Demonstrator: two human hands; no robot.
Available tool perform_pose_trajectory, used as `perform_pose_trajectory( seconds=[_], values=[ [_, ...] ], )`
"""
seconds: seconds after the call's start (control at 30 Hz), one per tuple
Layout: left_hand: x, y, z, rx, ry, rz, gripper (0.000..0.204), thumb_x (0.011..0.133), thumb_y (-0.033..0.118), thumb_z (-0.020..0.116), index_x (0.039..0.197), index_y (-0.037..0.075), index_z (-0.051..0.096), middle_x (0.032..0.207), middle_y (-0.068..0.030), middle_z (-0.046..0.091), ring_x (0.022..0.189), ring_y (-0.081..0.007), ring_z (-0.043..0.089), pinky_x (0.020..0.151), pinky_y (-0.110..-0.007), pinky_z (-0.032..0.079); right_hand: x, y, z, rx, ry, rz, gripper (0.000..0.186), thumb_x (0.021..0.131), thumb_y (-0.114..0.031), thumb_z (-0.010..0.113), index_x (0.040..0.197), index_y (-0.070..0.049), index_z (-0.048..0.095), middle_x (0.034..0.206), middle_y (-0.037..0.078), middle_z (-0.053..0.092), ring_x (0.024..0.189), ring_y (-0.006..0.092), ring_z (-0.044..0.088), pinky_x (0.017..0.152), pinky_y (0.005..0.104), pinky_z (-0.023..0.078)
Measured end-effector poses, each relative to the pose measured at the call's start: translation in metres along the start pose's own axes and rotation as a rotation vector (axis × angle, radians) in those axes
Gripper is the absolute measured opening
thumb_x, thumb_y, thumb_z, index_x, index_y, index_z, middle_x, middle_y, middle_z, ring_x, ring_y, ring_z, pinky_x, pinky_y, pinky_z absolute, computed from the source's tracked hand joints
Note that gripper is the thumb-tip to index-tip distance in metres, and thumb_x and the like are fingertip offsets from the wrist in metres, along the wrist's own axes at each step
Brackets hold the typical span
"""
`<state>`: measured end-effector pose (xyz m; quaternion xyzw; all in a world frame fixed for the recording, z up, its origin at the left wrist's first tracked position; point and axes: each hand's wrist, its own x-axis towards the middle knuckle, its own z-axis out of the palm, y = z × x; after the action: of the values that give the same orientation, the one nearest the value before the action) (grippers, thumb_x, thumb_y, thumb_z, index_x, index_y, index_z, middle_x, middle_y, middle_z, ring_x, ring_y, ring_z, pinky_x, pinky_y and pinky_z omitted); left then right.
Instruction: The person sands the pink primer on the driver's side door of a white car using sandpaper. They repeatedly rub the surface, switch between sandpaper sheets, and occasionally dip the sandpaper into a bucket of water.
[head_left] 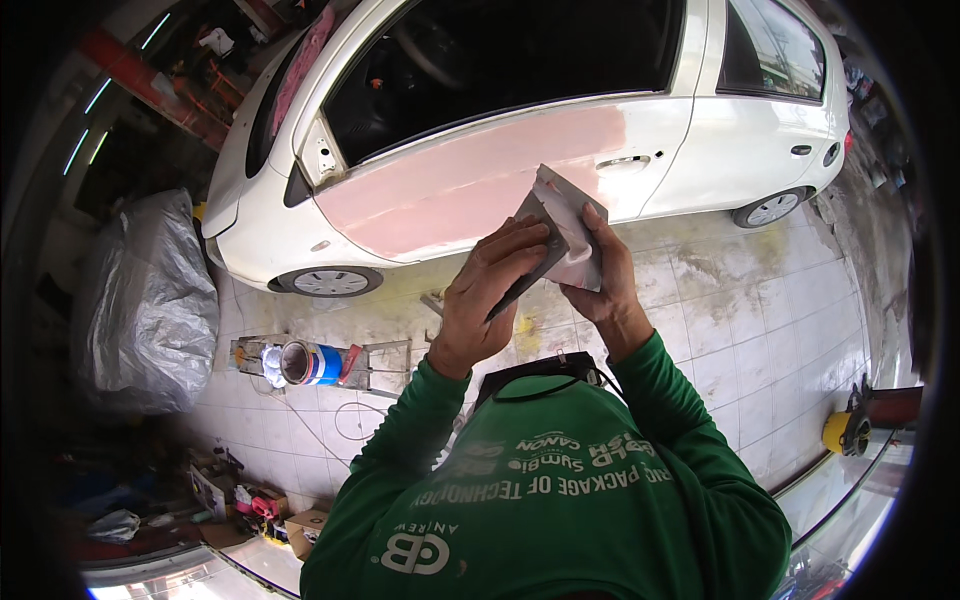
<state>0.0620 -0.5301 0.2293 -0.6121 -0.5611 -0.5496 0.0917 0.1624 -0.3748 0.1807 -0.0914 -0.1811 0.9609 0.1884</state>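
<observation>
My left hand (pixel 484 283) is closed on a flat dark-grey plate (pixel 527 268), which looks like a putty spreader; its fingers lie across the face. Beside it, my right hand (pixel 612 283) grips a second grey plate (pixel 577 192), thumb and fingers at its edges. Pale pink putty (pixel 572 240) coats the side facing the first plate. The two plates meet or nearly meet at an angle; their exact contact is hidden. Beyond my hands stands a white car (pixel 735 140), its front door covered by a broad pink filler patch (pixel 430 195).
On the tiled floor (pixel 720 330), a blue can (pixel 322 364) lies on a low stand (pixel 388 362) at left. A silver cover (pixel 150 300) drapes something at far left. Cardboard boxes (pixel 306 528) sit lower left. A yellow-and-black object (pixel 846 433) is at right.
</observation>
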Motion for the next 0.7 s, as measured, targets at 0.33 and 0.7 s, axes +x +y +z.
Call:
perform_pose_trajectory(
  seconds=[0.33, 0.7],
  values=[
    [-0.012, -0.029, -0.008, 0.159, -0.11, -0.063, 0.042, 0.083, -0.013, 0.057, 0.118, 0.003, 0.071, 0.13, -0.0122, 0.065, 0.123, -0.0347, 0.061, 0.105, -0.044, 0.053, -0.009, -0.004, -0.021, -0.032, -0.153, -0.067, 0.066, 0.108, -0.051, 0.042, 0.151, -0.002, 0.039, 0.142, 0.014, 0.056, 0.125, 0.0277, 0.059, 0.104, 0.0418, 0.051],
    [0.027, -0.04, -0.017, 0.168, -0.226, -0.035, 0.045, 0.076, -0.018, 0.056, 0.111, 0.005, 0.074, 0.117, -0.0118, 0.074, 0.115, -0.0312, 0.068, 0.1, -0.038, 0.055, -0.02, -0.018, 0.038, -1.245, -0.086, -0.384, 0.06, 0.109, -0.047, 0.044, 0.129, 0.007, 0.057, 0.115, 0.012, 0.066, 0.103, 0.0164, 0.059, 0.09, 0.0299, 0.049]
  ],
)
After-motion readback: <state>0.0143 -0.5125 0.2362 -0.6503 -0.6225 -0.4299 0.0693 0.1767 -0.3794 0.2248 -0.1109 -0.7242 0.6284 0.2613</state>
